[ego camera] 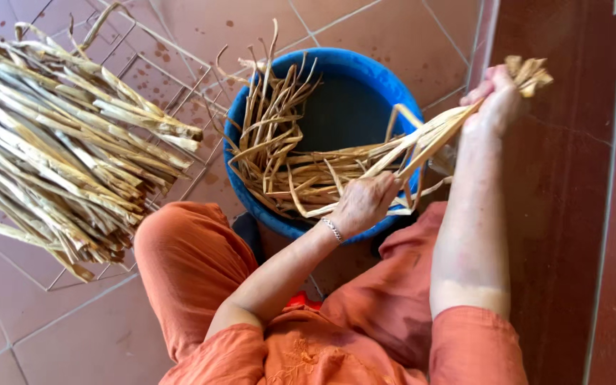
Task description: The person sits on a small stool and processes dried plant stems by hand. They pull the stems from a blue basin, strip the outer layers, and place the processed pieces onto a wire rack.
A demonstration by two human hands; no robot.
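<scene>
A blue plastic bucket stands on the tiled floor between my knees, with several pale dried leaf strips curling inside it. My right hand is raised at the right of the bucket, closed around the thick end of a bunch of strips that slants down into the bucket. My left hand, with a bracelet at the wrist, grips the same bunch lower down at the bucket's near rim.
A big pile of dried strips lies on a wire rack at the left. Orange trousers cover my knees below the bucket. A dark red wall or step runs along the right.
</scene>
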